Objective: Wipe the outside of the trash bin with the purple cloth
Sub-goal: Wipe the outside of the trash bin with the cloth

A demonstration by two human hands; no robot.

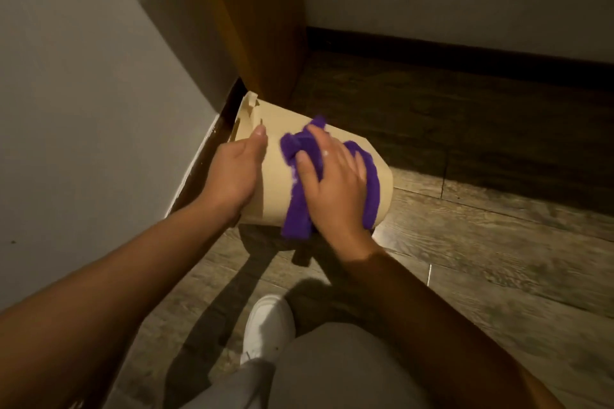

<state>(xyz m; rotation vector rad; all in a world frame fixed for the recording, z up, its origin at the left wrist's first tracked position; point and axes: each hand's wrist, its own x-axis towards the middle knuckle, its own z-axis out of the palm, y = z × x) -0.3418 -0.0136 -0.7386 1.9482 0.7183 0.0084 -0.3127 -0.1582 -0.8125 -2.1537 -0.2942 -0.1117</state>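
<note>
A beige trash bin (275,176) lies tipped on its side on the wooden floor, its rim end toward the wall corner. My left hand (232,173) grips the bin's left side, thumb on top. My right hand (332,183) presses flat on the purple cloth (372,186), which is spread over the bin's upper right side and hangs down past its near edge. The bin's underside and opening are hidden.
A white wall (83,93) with dark baseboard runs along the left. A wooden door or panel (252,26) stands just behind the bin. Wood-plank floor (481,226) extends to the right. My white shoe (269,325) and grey trouser leg are below the bin.
</note>
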